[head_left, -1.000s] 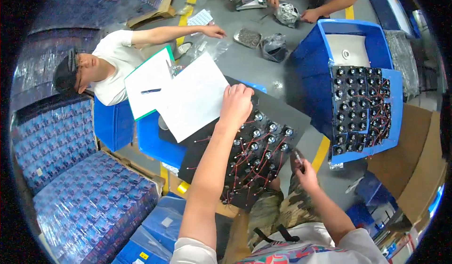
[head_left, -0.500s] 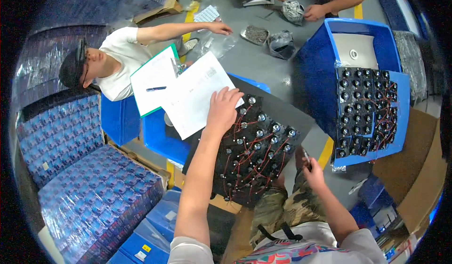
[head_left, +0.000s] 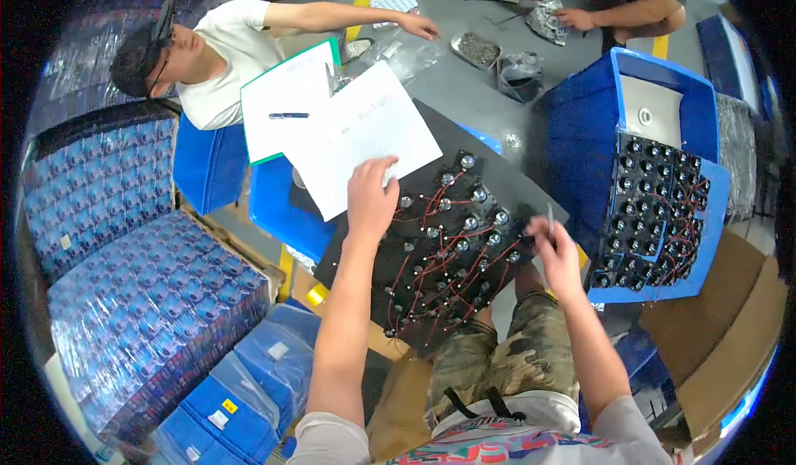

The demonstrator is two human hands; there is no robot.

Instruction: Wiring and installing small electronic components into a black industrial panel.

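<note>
A sheet of white paper [head_left: 398, 121] with small print lies on a black board [head_left: 531, 187], partly over a green-edged clipboard [head_left: 257, 129] that carries another sheet and a dark pen [head_left: 288, 116]. My left hand [head_left: 371, 195] rests at the sheet's near edge, fingers stretched out and nothing gripped. Raised above the board's right side, my right hand [head_left: 557, 253] is closed around a slim pen [head_left: 550, 214], its tip pointing up. Between my hands, on the board, sit several small black modules [head_left: 471, 222] with round clear lenses and red wires.
A tall blue bin [head_left: 572, 125] at the right carries a panel [head_left: 655, 216] of similar lens modules. A person in a white shirt [head_left: 240, 38] reaches out from the left. Another person's hands [head_left: 580, 19] hold a bag at the back. Wrapped blue boxes [head_left: 166, 282] are stacked at left.
My left hand has slid back from the sheet's middle to its near edge. My right hand has risen with the pen, from beside my leg to the board's right side.
</note>
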